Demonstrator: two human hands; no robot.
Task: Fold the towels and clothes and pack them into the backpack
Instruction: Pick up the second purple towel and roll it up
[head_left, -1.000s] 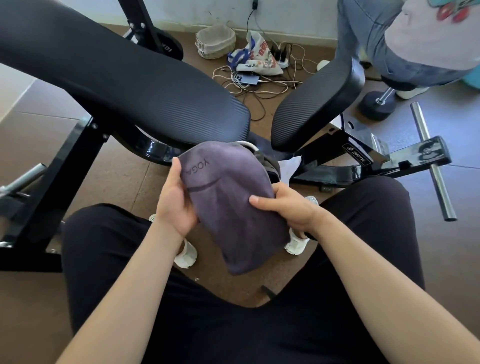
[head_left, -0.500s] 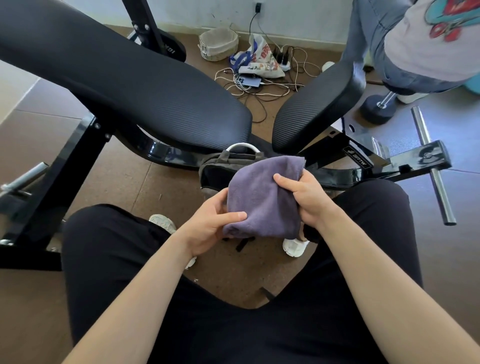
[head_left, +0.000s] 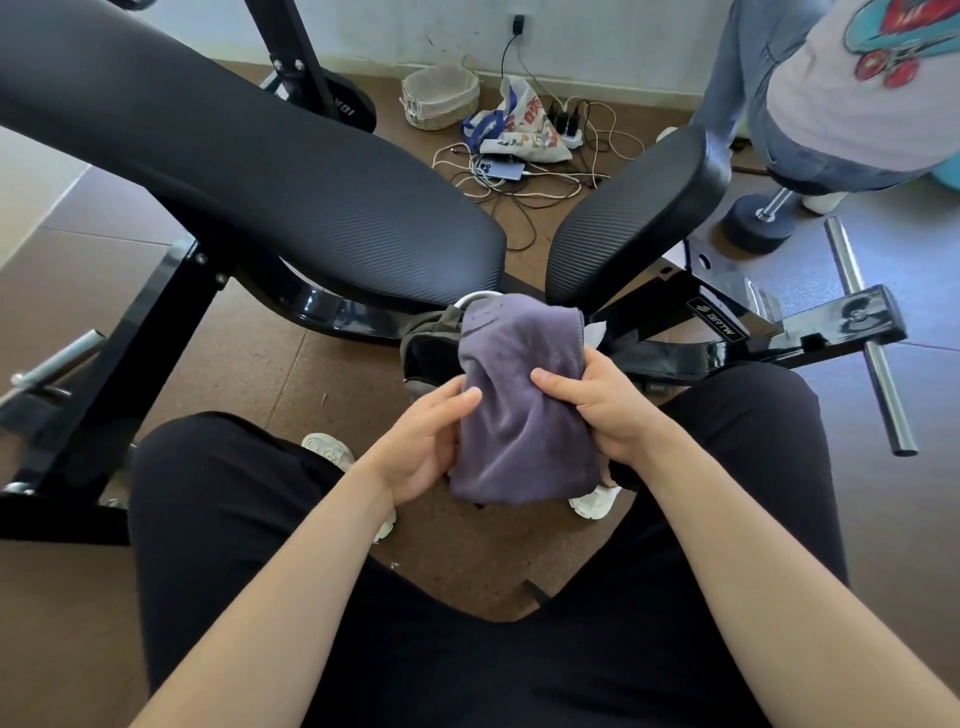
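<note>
One purple towel (head_left: 524, 415) is folded into a compact bundle. The left hand (head_left: 431, 441) and right hand (head_left: 608, 410) grip its sides, holding it over the backpack (head_left: 428, 358) on the floor (largely hidden behind it). I'd judge it is yet to be packed; no other clothes show.

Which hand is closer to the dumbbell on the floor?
Right. The right hand grips the towel at its right edge, below-left of the dumbbell; the left hand holds its left edge, farther away.
</note>
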